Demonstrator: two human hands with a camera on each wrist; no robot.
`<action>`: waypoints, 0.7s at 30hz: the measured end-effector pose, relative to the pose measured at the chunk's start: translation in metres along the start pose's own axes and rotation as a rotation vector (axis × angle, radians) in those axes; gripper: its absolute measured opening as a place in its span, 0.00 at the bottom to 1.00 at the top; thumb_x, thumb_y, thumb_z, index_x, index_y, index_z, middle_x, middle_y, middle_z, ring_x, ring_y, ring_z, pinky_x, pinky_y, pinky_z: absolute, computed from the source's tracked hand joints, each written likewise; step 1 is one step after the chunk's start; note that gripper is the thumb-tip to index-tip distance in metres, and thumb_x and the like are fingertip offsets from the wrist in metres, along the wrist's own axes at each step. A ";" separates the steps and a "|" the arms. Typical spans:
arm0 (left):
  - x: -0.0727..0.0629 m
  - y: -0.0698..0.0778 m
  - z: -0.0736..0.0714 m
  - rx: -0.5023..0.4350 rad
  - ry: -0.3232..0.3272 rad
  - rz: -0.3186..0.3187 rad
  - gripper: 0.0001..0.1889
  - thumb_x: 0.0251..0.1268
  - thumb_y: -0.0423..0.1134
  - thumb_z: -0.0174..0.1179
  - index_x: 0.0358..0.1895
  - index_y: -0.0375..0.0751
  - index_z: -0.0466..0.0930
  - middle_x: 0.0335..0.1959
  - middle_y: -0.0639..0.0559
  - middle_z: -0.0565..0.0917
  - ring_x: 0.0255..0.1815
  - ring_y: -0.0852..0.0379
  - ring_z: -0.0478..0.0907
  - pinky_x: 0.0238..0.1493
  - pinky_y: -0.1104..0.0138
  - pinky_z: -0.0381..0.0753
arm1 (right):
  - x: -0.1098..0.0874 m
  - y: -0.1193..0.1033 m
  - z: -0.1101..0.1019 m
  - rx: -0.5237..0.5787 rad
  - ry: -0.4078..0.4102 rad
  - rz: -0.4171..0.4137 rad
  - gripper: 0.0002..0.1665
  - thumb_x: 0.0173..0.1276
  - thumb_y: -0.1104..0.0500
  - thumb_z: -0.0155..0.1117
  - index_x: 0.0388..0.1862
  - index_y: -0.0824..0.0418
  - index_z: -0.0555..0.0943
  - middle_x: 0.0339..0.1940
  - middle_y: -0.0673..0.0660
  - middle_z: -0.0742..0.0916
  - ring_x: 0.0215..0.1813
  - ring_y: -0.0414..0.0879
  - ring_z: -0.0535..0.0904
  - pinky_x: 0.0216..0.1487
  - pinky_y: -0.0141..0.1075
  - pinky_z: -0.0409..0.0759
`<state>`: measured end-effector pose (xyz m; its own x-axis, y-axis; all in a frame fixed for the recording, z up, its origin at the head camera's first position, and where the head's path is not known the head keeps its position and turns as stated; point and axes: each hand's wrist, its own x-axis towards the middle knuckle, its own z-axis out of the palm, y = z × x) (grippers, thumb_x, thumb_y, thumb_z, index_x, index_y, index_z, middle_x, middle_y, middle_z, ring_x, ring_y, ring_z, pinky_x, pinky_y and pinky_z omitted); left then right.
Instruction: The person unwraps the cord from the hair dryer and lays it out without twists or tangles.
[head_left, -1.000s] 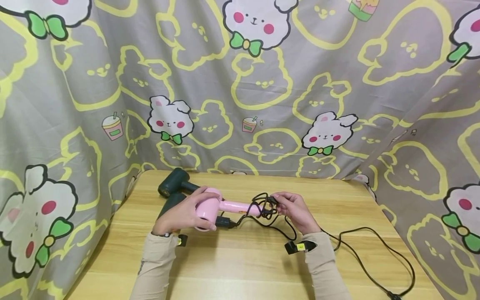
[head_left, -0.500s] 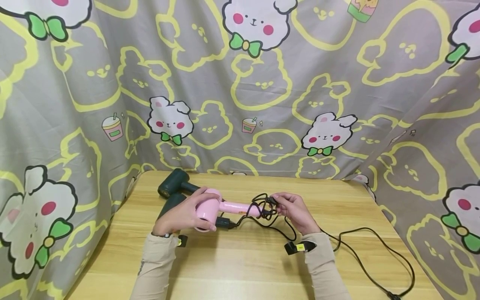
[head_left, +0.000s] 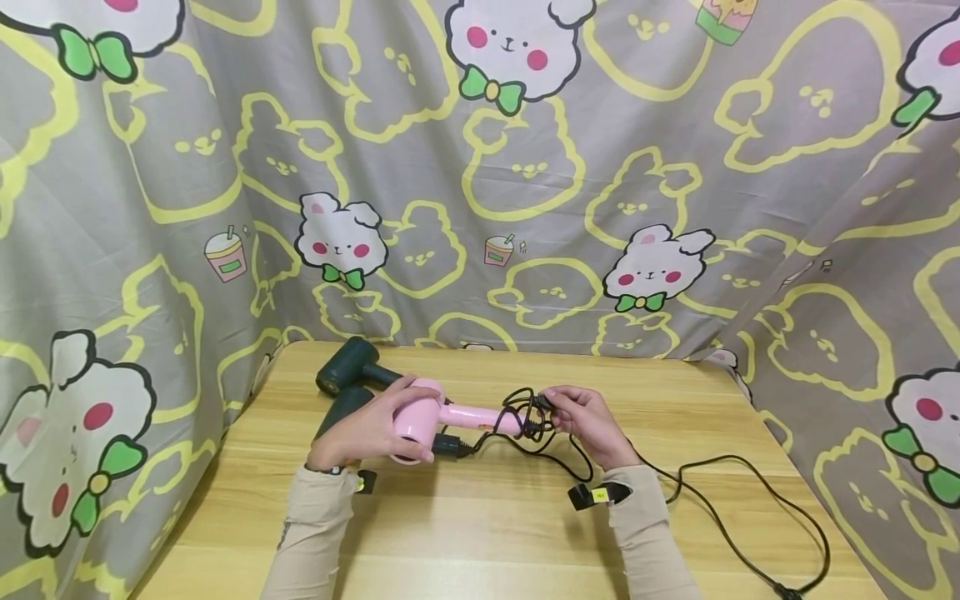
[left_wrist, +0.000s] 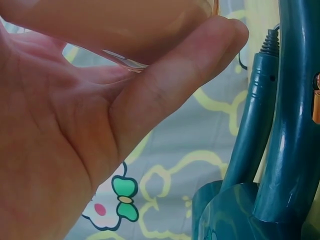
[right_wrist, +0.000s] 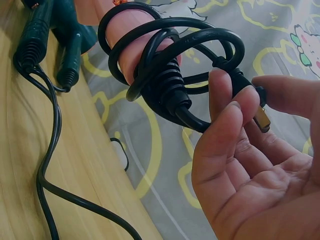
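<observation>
My left hand (head_left: 367, 429) grips the barrel of a pink hair dryer (head_left: 416, 421), thumb on the near side and fingers over the top. The dryer's handle points right, with its black cord (right_wrist: 175, 30) looped loosely around the handle's end. With thumb and fingertips, my right hand (head_left: 592, 421) pinches the black plug (right_wrist: 242, 85) of that cord; a metal prong sticks out past the fingers in the right wrist view. In the left wrist view, my left hand (left_wrist: 75, 125) holds the barrel from below, its surface filling the top edge.
Two dark green hair dryers lie at the back left: one farther off (head_left: 348, 367), the other (head_left: 345, 408) partly hidden behind my left hand. A black cord (head_left: 750, 458) curves across the wooden table (head_left: 480, 533) to the right. Patterned grey curtains (head_left: 420, 167) surround the table.
</observation>
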<state>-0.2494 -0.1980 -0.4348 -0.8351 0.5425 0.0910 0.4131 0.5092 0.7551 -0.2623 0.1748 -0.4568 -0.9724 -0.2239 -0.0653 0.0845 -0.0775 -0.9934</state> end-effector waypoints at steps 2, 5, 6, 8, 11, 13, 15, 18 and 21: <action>0.000 -0.001 0.000 0.001 -0.003 -0.004 0.41 0.44 0.53 0.84 0.66 0.67 0.76 0.73 0.51 0.65 0.51 0.47 0.76 0.44 0.57 0.78 | 0.001 0.001 0.000 -0.007 -0.010 0.005 0.12 0.79 0.56 0.61 0.50 0.61 0.86 0.34 0.44 0.89 0.29 0.33 0.79 0.35 0.27 0.81; 0.000 -0.002 0.000 0.011 -0.002 -0.011 0.41 0.45 0.53 0.84 0.67 0.63 0.76 0.74 0.49 0.64 0.51 0.47 0.76 0.44 0.58 0.78 | 0.001 0.002 0.001 -0.020 -0.023 0.013 0.14 0.80 0.55 0.61 0.52 0.63 0.85 0.35 0.44 0.88 0.30 0.33 0.79 0.36 0.27 0.80; 0.000 -0.002 0.000 0.012 -0.002 -0.013 0.42 0.44 0.53 0.84 0.67 0.63 0.76 0.74 0.49 0.64 0.50 0.47 0.76 0.44 0.58 0.78 | 0.001 0.002 0.001 -0.026 -0.023 0.014 0.14 0.80 0.55 0.61 0.53 0.64 0.85 0.35 0.44 0.88 0.30 0.33 0.78 0.36 0.27 0.80; 0.000 -0.002 0.000 0.012 -0.003 -0.013 0.42 0.44 0.54 0.84 0.67 0.64 0.76 0.74 0.48 0.65 0.50 0.47 0.76 0.44 0.58 0.78 | 0.001 0.002 0.001 -0.037 -0.025 0.015 0.16 0.80 0.55 0.60 0.54 0.65 0.84 0.34 0.43 0.88 0.30 0.33 0.78 0.36 0.27 0.80; 0.000 -0.002 0.000 0.003 -0.009 -0.007 0.41 0.44 0.56 0.84 0.66 0.68 0.75 0.73 0.48 0.65 0.50 0.46 0.76 0.44 0.57 0.78 | 0.000 0.001 0.001 -0.031 -0.021 0.019 0.16 0.80 0.55 0.60 0.55 0.66 0.84 0.34 0.43 0.87 0.30 0.33 0.78 0.37 0.27 0.80; 0.001 -0.002 -0.001 -0.003 -0.014 -0.003 0.41 0.43 0.58 0.83 0.66 0.67 0.75 0.73 0.49 0.65 0.50 0.46 0.76 0.44 0.57 0.79 | -0.001 0.001 0.001 -0.020 -0.021 0.021 0.15 0.80 0.56 0.60 0.54 0.65 0.84 0.33 0.43 0.87 0.30 0.33 0.78 0.37 0.27 0.80; 0.001 -0.002 0.000 0.003 -0.012 0.001 0.41 0.42 0.60 0.83 0.65 0.68 0.75 0.73 0.50 0.65 0.50 0.47 0.76 0.44 0.58 0.79 | -0.001 0.000 0.001 -0.007 -0.021 0.019 0.14 0.80 0.56 0.60 0.54 0.65 0.84 0.33 0.44 0.87 0.30 0.34 0.78 0.37 0.27 0.81; 0.001 -0.002 0.000 0.014 0.000 0.002 0.42 0.42 0.60 0.84 0.65 0.68 0.76 0.72 0.53 0.65 0.49 0.49 0.76 0.44 0.58 0.79 | -0.002 -0.001 0.001 0.001 -0.024 0.010 0.14 0.80 0.56 0.60 0.53 0.65 0.85 0.33 0.44 0.87 0.30 0.34 0.78 0.36 0.26 0.81; 0.000 -0.002 0.000 0.018 0.017 0.010 0.42 0.42 0.57 0.84 0.66 0.64 0.77 0.72 0.55 0.66 0.50 0.48 0.76 0.45 0.58 0.79 | -0.001 -0.002 0.002 -0.003 -0.022 0.000 0.15 0.79 0.56 0.61 0.53 0.66 0.85 0.33 0.44 0.87 0.30 0.34 0.79 0.36 0.27 0.81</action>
<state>-0.2506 -0.1993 -0.4362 -0.8367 0.5366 0.1095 0.4280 0.5160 0.7420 -0.2608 0.1736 -0.4544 -0.9673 -0.2455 -0.0633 0.0841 -0.0749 -0.9936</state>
